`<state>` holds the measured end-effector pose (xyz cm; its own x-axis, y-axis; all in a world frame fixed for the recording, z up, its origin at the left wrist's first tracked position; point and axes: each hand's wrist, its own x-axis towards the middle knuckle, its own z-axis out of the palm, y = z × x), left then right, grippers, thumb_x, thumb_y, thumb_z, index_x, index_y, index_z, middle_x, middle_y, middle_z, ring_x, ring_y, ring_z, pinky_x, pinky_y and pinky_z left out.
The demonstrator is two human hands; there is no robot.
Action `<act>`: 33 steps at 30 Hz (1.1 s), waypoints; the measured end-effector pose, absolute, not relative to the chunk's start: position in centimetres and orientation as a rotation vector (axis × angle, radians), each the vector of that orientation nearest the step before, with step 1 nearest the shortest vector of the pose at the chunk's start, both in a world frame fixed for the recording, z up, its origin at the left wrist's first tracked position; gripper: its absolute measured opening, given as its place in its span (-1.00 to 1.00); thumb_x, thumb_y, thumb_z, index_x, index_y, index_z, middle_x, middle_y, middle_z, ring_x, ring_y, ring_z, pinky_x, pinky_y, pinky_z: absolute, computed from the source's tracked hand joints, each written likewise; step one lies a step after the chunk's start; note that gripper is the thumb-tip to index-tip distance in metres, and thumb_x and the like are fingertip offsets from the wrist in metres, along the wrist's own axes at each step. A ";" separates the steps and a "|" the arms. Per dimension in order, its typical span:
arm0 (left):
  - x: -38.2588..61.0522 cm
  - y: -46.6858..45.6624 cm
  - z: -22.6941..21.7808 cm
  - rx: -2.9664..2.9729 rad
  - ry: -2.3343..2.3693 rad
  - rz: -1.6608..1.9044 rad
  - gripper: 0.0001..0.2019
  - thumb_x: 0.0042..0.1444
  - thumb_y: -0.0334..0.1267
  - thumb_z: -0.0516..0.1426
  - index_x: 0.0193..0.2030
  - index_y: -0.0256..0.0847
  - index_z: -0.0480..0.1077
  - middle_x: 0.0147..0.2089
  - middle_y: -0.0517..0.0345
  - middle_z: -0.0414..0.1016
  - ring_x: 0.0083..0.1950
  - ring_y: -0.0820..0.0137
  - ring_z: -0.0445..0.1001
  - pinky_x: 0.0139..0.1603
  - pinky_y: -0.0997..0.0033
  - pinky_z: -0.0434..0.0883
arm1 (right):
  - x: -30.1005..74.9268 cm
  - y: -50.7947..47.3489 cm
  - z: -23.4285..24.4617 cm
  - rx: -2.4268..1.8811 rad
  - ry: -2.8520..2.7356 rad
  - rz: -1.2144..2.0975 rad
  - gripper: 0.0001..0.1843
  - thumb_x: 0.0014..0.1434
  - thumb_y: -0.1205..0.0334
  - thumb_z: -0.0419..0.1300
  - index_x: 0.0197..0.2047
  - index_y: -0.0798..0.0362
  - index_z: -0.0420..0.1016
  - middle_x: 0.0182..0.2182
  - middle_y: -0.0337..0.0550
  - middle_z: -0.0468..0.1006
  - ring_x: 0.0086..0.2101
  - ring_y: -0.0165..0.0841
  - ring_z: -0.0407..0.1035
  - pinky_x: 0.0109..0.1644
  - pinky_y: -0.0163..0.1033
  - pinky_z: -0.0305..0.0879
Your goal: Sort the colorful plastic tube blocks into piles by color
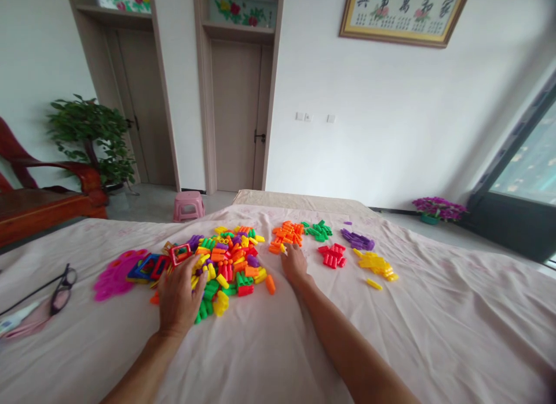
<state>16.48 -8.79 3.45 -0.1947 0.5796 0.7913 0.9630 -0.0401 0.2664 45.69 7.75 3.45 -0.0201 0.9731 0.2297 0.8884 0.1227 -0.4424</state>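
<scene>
A mixed pile of colourful plastic building blocks (226, 268) lies on the cloth in front of me. My left hand (180, 294) rests against the pile's left side, fingers apart, with nothing visibly gripped. Beside the pile's right edge, my right hand (295, 262) pinches a small yellow block (283, 248) at its fingertips. Just beyond that hand is a heap of orange blocks (288, 234). Single-colour groups lie farther right: green blocks (319, 230), red blocks (333, 256), purple blocks (357, 239) and yellow blocks (377, 265).
Left of the pile lie magnetic frame tiles (150, 268) and a magenta plastic piece (117, 275). Eyeglasses (63, 288) sit near the left edge. Past the cloth-covered surface (434, 323) stand a pink stool (189, 206), a wooden chair (52, 187) and purple flowers (439, 208).
</scene>
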 end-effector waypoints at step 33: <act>10.8 -7.3 3.8 -1.010 -2.478 -1.063 -0.57 0.23 -0.04 0.00 0.11 -0.07 0.53 0.00 -0.10 0.60 -0.07 0.05 0.51 -0.20 0.15 0.39 | 39.2 13.4 4.2 -1.368 -2.455 -0.025 -0.58 0.36 0.22 0.09 0.25 -0.05 0.43 0.15 -0.09 0.52 0.23 -0.17 0.19 0.24 -0.10 0.09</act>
<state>10.85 -7.28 3.79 -0.7238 0.4978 0.4779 0.6893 0.4902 0.5334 39.22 13.41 4.19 -0.4847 0.8244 0.2922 0.8302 0.5388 -0.1429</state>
